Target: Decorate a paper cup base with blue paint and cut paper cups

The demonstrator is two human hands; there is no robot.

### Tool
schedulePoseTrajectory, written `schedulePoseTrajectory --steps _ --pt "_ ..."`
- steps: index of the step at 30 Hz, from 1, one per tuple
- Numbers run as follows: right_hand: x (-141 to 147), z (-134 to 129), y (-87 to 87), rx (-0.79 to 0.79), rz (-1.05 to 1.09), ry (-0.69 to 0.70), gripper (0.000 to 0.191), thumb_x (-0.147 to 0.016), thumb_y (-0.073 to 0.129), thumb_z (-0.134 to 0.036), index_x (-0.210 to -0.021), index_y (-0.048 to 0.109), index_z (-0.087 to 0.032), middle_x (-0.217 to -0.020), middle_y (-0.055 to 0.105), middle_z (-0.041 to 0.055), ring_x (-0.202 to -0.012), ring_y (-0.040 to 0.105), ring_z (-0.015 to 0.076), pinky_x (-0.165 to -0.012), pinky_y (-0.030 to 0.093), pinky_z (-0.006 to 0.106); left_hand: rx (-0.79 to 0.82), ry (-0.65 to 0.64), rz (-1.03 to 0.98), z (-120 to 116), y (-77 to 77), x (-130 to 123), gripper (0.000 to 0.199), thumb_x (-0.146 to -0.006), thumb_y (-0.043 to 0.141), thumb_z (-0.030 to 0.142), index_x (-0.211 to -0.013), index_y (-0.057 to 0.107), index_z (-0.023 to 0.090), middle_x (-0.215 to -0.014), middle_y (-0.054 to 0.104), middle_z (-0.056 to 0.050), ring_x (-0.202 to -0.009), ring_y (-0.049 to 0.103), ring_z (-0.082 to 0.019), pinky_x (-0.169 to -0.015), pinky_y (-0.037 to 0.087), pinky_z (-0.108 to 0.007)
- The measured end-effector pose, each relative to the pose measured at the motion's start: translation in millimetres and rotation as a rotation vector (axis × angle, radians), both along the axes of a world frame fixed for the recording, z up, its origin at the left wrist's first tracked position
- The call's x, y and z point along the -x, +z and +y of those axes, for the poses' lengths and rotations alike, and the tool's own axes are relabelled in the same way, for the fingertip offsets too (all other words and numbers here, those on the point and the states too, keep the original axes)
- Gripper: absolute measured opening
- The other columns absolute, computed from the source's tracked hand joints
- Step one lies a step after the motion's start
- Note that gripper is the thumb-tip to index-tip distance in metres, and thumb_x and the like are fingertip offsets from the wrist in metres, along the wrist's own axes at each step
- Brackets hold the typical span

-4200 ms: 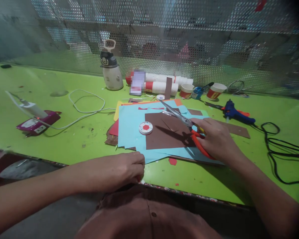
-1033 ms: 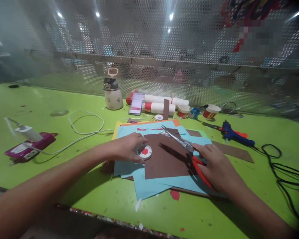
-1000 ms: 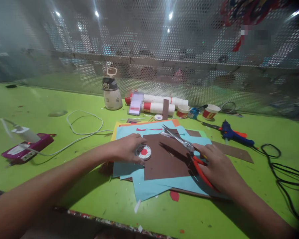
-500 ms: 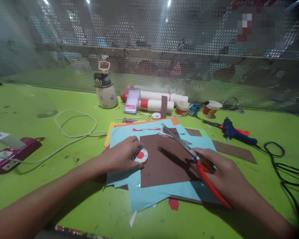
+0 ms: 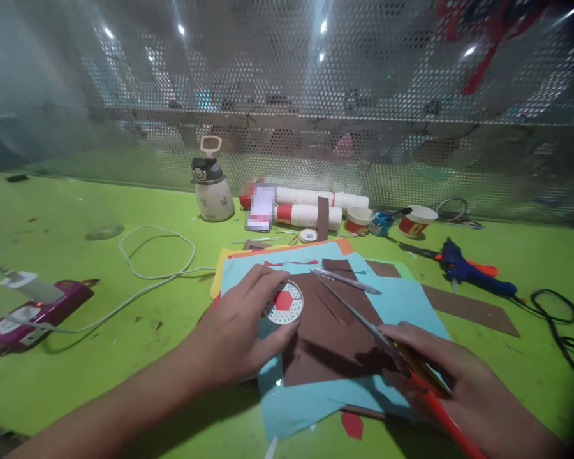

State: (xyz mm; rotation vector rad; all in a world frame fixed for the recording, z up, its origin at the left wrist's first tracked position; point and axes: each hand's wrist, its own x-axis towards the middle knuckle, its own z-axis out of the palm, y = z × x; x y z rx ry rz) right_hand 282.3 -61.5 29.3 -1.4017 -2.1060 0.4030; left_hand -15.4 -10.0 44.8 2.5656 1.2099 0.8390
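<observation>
My left hand (image 5: 236,325) is closed on a round white disc (image 5: 294,306) with a red hexagon in its middle and small blue-grey marks around it. Thumb and fingers grip its left side, a little above the papers. In my right hand (image 5: 463,382) is a pair of scissors (image 5: 387,344) with red and yellow-orange handles, its blades pointing away to the upper left. Below both hands lies a sheet of brown paper (image 5: 335,363) on light blue paper (image 5: 411,306). A silvery pen (image 5: 349,280) rests across the brown sheet, near the scissor tips.
A blue glue gun (image 5: 473,271) with a black cord lies at right, beside a brown strip (image 5: 473,309). Paper cups (image 5: 358,220), a blue jar (image 5: 380,223), a phone (image 5: 262,207) and a spray bottle (image 5: 213,191) stand behind. A purple power strip (image 5: 43,315) is left.
My left hand has raised the disc and turned its face more toward me. The scissors and my right hand have come lower and closer. The whole view has shifted slightly.
</observation>
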Motion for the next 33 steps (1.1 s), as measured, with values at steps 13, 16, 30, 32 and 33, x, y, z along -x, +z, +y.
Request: schedulePoseTrajectory --steps 13,16,30,32,33 --pt "-8.6 4.3 -3.4 0.09 -0.061 0.081 0.029 -0.086 0.065 -0.042 -0.114 0.067 -0.035 -0.108 0.075 0.0038 -0.092 0.074 0.0241 -0.072 0.062 0.028 -0.165 -0.037 -0.08 5.5 1.5 15.6 0.059 -0.084 0.074 0.037 -0.131 0.044 0.019 -0.117 0.058 -0.011 -0.109 0.06 -0.024 -0.095 0.054 -0.037" --pt "-14.1 3.3 -6.8 0.099 -0.101 0.104 0.033 -0.085 0.066 -0.04 -0.118 0.065 -0.036 -0.111 0.074 0.0048 -0.096 0.073 0.0261 -0.075 0.063 0.031 -0.161 -0.039 -0.101 5.7 2.7 15.7 0.06 -0.082 0.076 0.037 -0.13 0.044 0.02 -0.117 0.058 -0.011 -0.107 0.061 -0.024 -0.093 0.055 -0.036" --pt "-22.6 -1.6 -10.4 0.194 -0.204 0.033 0.039 -0.084 0.067 -0.043 -0.122 0.062 -0.034 -0.122 0.07 0.007 -0.11 0.069 0.0299 -0.084 0.061 0.036 -0.122 -0.041 -0.152 9.9 0.0 18.3 0.059 -0.077 0.079 0.044 -0.122 0.049 0.02 -0.111 0.06 -0.008 -0.099 0.062 -0.023 -0.085 0.054 -0.035" --pt "-26.5 -3.1 -13.7 0.229 -0.164 0.017 0.041 -0.081 0.07 -0.045 -0.12 0.064 -0.033 -0.122 0.071 0.0074 -0.109 0.069 0.0309 -0.085 0.06 0.036 -0.108 -0.034 -0.162 9.7 1.5 18.8 0.057 -0.077 0.079 0.045 -0.118 0.05 0.019 -0.108 0.061 -0.008 -0.095 0.061 -0.023 -0.081 0.054 -0.036" --pt "-28.9 -4.0 -16.0 0.248 -0.138 0.014 0.041 -0.08 0.07 -0.046 -0.119 0.065 -0.033 -0.12 0.071 0.0071 -0.108 0.07 0.0306 -0.086 0.06 0.036 -0.095 -0.031 -0.169 10.1 2.1 18.9 0.055 -0.077 0.078 0.045 -0.117 0.05 0.018 -0.106 0.061 -0.008 -0.094 0.061 -0.023 -0.079 0.053 -0.036"
